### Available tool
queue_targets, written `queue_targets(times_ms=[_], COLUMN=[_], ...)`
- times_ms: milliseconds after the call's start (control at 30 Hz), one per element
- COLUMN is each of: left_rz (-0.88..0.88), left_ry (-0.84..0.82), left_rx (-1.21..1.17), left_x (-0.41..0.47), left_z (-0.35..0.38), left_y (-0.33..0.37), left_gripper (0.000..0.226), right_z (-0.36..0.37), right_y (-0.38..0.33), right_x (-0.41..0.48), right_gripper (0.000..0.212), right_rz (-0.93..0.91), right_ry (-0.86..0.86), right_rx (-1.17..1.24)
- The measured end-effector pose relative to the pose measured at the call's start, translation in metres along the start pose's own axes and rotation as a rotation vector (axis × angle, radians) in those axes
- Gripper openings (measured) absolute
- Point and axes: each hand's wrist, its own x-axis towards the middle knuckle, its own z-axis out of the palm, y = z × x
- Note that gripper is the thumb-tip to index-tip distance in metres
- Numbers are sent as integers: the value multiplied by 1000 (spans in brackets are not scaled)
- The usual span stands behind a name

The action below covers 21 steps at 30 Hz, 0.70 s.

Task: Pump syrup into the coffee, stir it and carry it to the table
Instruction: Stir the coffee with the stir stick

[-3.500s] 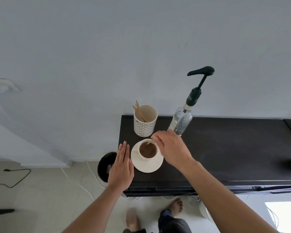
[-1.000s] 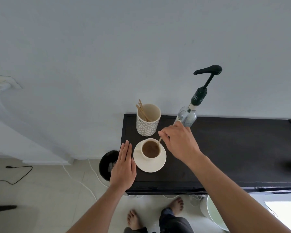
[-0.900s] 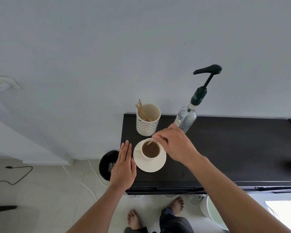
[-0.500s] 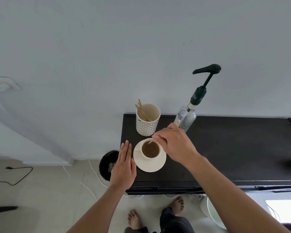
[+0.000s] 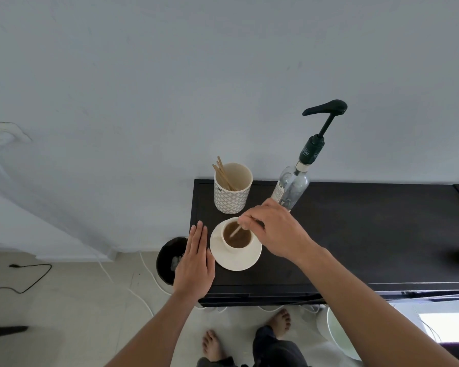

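A white cup of brown coffee [image 5: 236, 238] stands on a white saucer [image 5: 239, 260] near the left end of a black sideboard [image 5: 355, 234]. My right hand [image 5: 273, 229] hovers over the cup's right rim, pinching a thin wooden stir stick [image 5: 235, 231] whose lower end dips into the coffee. My left hand [image 5: 196, 260] lies flat, fingers straight, on the sideboard's left edge just beside the saucer. Behind the cup stands a clear syrup bottle [image 5: 293, 188] with a dark pump head [image 5: 326, 108].
A patterned white holder [image 5: 232, 194] with several wooden sticks stands behind the cup, against the wall. A black bin [image 5: 170, 260] sits on the floor left of the sideboard, with cables around it. My bare feet show below, and a pale round object [image 5: 339, 332] lies at the lower right.
My right hand has kept circling the stick in the cup, its fingers shifting between the right rim and the cup's middle. My left hand and the cup have stayed put.
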Motion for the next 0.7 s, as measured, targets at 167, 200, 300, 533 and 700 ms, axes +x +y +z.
queue_targets(times_ms=[167,200,300,533,700], left_rz=[2,4,10,9,7], left_ry=[4,6,14,14,19], left_rx=[-1,-2,-4,-6,-1], left_x=[0,0,0,0,0], left_z=[1,1,0,2,1], left_y=[0,0,0,-1,-1], left_gripper=[74,74,73,75,79], right_z=[-5,-3,0,-3,2], right_y=[7,7,3,7,8], right_x=[2,2,1,1,2], right_gripper=[30,28,30,34,31], right_rz=[44,45,13,26,29], right_ry=[122,127,90,102,112], right_rx=[-300,-305,-90,-215,-81])
